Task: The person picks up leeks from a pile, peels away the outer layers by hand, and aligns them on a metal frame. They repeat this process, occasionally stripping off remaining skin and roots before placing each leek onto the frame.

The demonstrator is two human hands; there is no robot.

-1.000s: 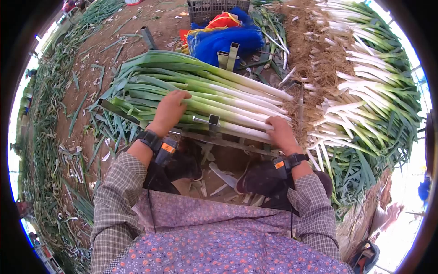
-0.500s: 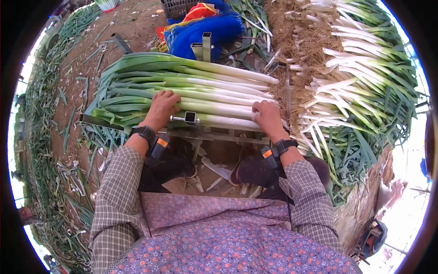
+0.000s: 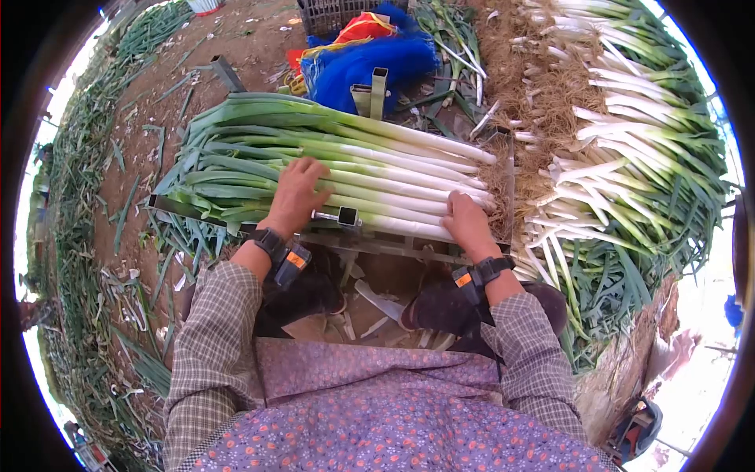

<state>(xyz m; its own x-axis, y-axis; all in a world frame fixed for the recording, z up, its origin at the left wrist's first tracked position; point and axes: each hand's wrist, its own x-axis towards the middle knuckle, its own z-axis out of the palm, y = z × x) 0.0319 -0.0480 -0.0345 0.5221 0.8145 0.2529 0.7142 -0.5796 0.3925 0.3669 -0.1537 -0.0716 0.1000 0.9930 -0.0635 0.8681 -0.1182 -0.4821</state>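
Several leeks point(image 3: 377, 171) lie side by side on a low metal rack point(image 3: 393, 244) in front of me, green leaves to the left and white stalks with roots to the right. My left hand point(image 3: 299, 197) rests over the middle of the row with its fingers curled on the stalks, just beside a square metal post point(image 3: 348, 216). Nearer the root ends, my right hand point(image 3: 469, 223) has its fingers closed at the front leeks. The undersides of both hands' grips are hidden.
A large heap of leeks point(image 3: 629, 149) lies on the right, roots towards the rack. Behind the rack are blue netting point(image 3: 362, 71), red cloth point(image 3: 366, 30) and a dark crate point(image 3: 338, 14). Another metal post point(image 3: 379, 93) rises at the rack's far side. Leaf scraps point(image 3: 79, 259) litter the left ground.
The view has shifted, so the rack and leeks appear further right and lower. Against the rack, my right hand has moved slightly left along the stalks; my left hand has gone slightly farther from me.
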